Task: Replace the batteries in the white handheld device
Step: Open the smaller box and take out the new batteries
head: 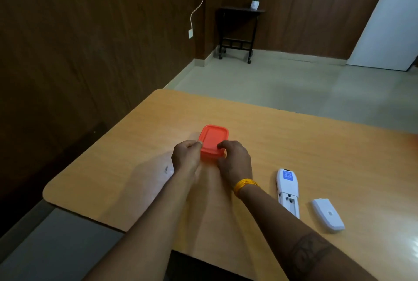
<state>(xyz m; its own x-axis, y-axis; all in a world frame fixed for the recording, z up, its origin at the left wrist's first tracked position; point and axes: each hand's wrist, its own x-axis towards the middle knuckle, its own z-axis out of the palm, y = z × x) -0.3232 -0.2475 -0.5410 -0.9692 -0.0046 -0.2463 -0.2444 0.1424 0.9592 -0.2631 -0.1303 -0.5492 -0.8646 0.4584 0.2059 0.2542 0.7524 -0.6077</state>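
Two hands, left hand [186,154] and right hand [235,159], gripping red lidded box [213,139] on surface [294,140]; white device [288,187] lying open nearby.

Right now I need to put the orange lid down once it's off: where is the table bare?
Bare wood lies left of the left hand, and beyond the orange box to the table's far edge. It is crowded on the right, where the white device and its cover lie side by side.
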